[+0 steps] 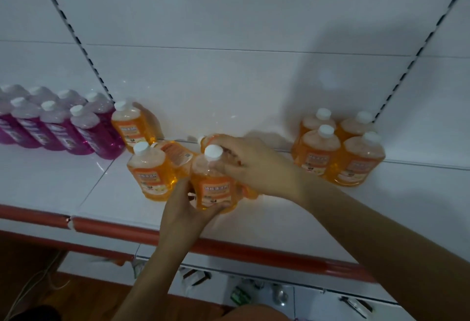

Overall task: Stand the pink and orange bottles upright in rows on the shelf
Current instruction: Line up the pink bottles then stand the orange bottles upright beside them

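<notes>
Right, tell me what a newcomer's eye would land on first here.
Both hands gripping one orange bottle near the shelf's front: the left hand under its base, the right hand over its shoulder. Next, the neat pink bottles at far left and four upright orange bottles at right.

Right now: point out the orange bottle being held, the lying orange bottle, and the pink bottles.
held orange bottle [215, 190], head view, on its front label.
lying orange bottle [175, 154], head view, on its label side.
pink bottles [84, 133], head view, on the front right bottle's body.
</notes>
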The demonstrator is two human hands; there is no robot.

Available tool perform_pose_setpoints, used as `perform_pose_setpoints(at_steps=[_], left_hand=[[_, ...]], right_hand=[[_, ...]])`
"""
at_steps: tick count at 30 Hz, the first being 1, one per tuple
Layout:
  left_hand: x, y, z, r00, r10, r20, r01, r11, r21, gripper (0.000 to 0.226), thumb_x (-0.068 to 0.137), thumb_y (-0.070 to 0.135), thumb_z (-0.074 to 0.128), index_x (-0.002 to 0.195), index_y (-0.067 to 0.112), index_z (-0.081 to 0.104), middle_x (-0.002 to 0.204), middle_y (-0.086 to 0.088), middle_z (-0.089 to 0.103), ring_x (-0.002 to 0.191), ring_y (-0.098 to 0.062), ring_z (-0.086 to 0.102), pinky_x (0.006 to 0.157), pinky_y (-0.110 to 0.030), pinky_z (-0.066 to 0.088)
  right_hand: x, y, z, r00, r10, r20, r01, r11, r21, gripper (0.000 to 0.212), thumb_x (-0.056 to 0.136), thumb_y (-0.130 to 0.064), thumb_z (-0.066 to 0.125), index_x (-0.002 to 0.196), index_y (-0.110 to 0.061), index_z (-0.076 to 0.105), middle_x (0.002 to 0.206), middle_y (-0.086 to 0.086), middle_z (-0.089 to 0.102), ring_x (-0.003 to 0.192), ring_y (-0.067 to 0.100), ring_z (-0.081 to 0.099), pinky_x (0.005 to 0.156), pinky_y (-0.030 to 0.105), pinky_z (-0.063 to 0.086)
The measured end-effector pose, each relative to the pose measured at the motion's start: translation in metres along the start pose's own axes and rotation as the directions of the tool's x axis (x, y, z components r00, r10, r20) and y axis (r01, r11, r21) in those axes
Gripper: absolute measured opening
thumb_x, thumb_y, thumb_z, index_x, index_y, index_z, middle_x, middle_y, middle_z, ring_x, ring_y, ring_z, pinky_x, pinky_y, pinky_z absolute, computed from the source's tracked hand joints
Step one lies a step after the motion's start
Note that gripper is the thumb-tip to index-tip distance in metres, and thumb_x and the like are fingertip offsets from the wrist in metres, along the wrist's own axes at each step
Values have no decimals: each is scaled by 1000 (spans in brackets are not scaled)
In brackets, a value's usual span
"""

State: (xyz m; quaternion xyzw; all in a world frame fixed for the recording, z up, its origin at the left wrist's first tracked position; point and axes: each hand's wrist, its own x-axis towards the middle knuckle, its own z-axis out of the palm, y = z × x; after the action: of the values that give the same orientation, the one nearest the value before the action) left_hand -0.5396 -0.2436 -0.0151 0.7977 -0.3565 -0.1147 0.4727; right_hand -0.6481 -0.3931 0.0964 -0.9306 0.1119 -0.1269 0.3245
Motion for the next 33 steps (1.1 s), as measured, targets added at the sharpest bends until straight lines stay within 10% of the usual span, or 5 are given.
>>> perform_pose_setpoints(at_steps=[11, 21, 33], left_hand=[[92, 83, 53, 960, 158, 232, -164, 986, 9, 53, 77, 39, 83, 118, 27, 51, 99, 21, 59, 85, 6, 58, 63, -4, 39], [146, 73, 122, 917, 86, 388, -136, 985, 102, 53, 80, 25, 80, 127, 17, 56, 120, -1, 68, 108, -21, 64, 79, -26, 45], [146, 73, 96, 900, 203, 386, -269, 955, 127, 47, 95, 28, 63, 139, 18, 51, 133, -2, 62, 120, -18, 60, 92, -21, 42]], right_hand=[[9, 45, -97, 971, 141, -193, -173, 972, -160, 17, 95, -34, 59, 108, -23, 59, 98, -5, 65, 92, 13, 62, 83, 34, 53], [24, 111, -94, 947, 295, -125, -319, 828, -462, 7, 91, -26, 59, 93, -23, 52, 92, -5, 57, 88, 17, 55, 77, 36, 47], [28, 112, -76, 974, 105, -199, -204, 783, -588, 42, 92, -18, 62, 133, -15, 52, 134, 4, 51, 122, 22, 49, 95, 39, 49]])
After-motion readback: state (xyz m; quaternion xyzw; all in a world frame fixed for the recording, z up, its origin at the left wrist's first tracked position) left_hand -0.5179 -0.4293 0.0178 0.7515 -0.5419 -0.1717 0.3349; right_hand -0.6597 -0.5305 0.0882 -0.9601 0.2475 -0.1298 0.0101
